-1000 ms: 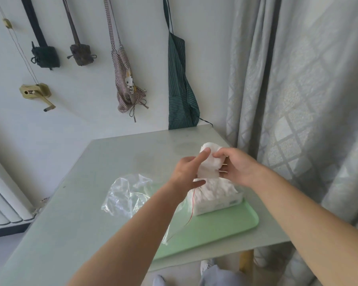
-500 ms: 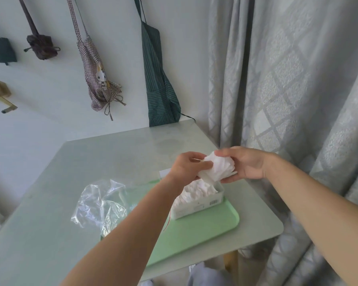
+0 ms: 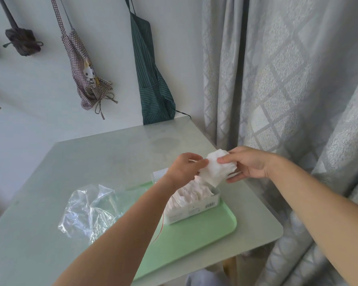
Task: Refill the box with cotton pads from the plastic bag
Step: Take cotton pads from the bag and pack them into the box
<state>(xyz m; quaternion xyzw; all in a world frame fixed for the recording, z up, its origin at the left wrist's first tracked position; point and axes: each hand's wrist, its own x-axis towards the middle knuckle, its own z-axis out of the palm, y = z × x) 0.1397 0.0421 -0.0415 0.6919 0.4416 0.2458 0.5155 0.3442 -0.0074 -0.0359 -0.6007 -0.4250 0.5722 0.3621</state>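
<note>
I have a stack of pads (image 3: 217, 169) pinched between both hands above the box (image 3: 194, 209). My right hand (image 3: 246, 164) is clamped on the stack, thumb on the near face and fingers underneath. My left hand (image 3: 184, 168) grips its left edge with thumb and fingertips closed on it. The stack sits over the far right end of the box, tilted, its lower corner just above the pads already inside.

The box stands on the green tray (image 3: 194, 240), and it looks nearly full, with pads bulging above the rim along most of its length. The bag (image 3: 87, 207) lies crumpled and seemingly empty on the table (image 3: 112, 153), partly overlapping the tray's left edge. So I judge this to be one of the last loads.

The main risk is the fit. The only room I can see is at the right end, and pushing a loose, fanned stack into it could buckle the pads or shove the packed ones up and out. The box is light card; pressing down on one end could tip or slide it on the smooth tray. If either hand eases off before the stack is seated, the outer pads could peel away and drop on the tray. A thin red thread (image 3: 160, 232) hangs by the box's left end under my left arm, and could snag.
</note>
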